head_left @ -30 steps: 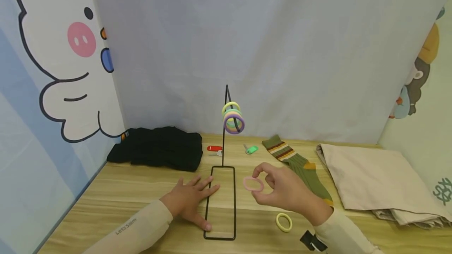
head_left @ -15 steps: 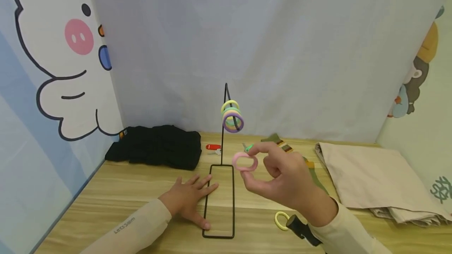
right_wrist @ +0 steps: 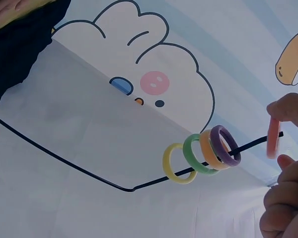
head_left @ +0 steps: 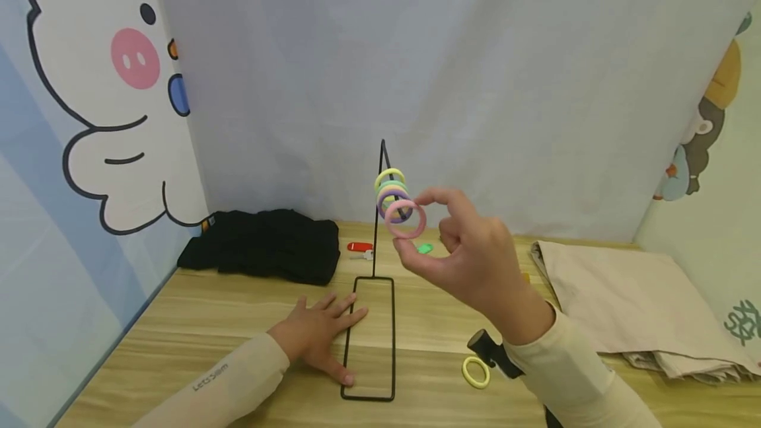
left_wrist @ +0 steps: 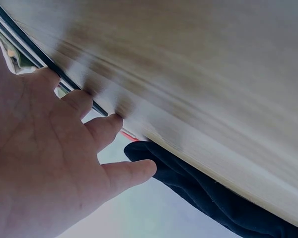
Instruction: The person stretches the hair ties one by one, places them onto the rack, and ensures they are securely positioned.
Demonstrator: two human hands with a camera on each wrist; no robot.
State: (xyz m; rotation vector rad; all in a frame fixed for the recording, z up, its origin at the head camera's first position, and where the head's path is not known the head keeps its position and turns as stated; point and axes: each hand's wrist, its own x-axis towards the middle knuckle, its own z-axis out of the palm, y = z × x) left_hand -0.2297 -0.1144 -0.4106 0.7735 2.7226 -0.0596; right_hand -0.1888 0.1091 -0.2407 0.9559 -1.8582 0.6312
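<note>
My right hand (head_left: pixel 475 256) pinches a pink ring (right_wrist: pixel 272 141) between thumb and forefinger. In the right wrist view this ring is at the free end of the black stand's upper rod (right_wrist: pixel 151 183), whose tip shows just past it. Farther along that rod hang a purple ring (right_wrist: pixel 233 138), an orange ring (right_wrist: pixel 207 148), a green ring (right_wrist: pixel 188 154) and a yellow ring (right_wrist: pixel 166 162). My left hand (head_left: pixel 312 335) lies flat, fingers spread, over the left side of the stand's wire base (head_left: pixel 394 335). Another yellow ring (head_left: pixel 466 373) lies on the wooden table, below the right wrist.
A folded black cloth (head_left: pixel 267 246) sits at the back left. Behind the stand lie a red-tagged key (head_left: pixel 359 247) and a green key tag (head_left: pixel 425 249). Folded beige fabric (head_left: pixel 624 296) covers the right side. The right arm mostly hides a green sock.
My right hand has risen with the pink ring from above the table to the rod's end, turning the ring to face it. The left hand has stayed on the base.
</note>
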